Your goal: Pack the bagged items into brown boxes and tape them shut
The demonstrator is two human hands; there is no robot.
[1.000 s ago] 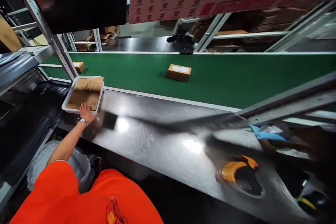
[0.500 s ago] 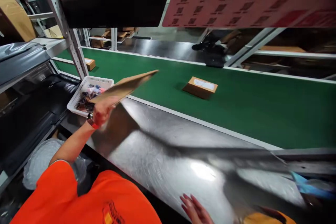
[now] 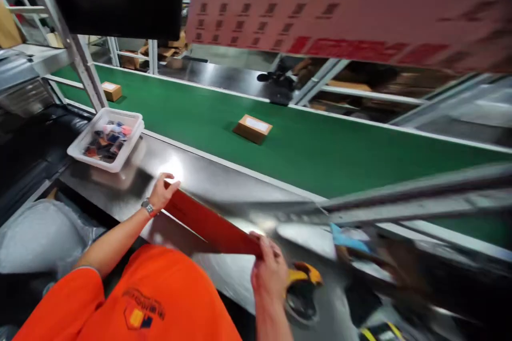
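Two ends of a thin, flat, reddish-brown rectangular sheet [image 3: 212, 224] are gripped: the bare left hand [image 3: 161, 193] pinches one, the bare right hand [image 3: 272, 269] closes on the other. It tilts above a glossy, scuffed metal table [image 3: 224, 181]. Beyond the left hand stands a round-cornered white plastic tray [image 3: 114, 164] of small shiny packets [image 3: 108, 138]; a curved yellow-and-black tool [image 3: 302, 298] lies just beside the right.

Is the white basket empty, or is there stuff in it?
There's stuff in it: small packets lie jumbled inside the white basket, showing through its open top.
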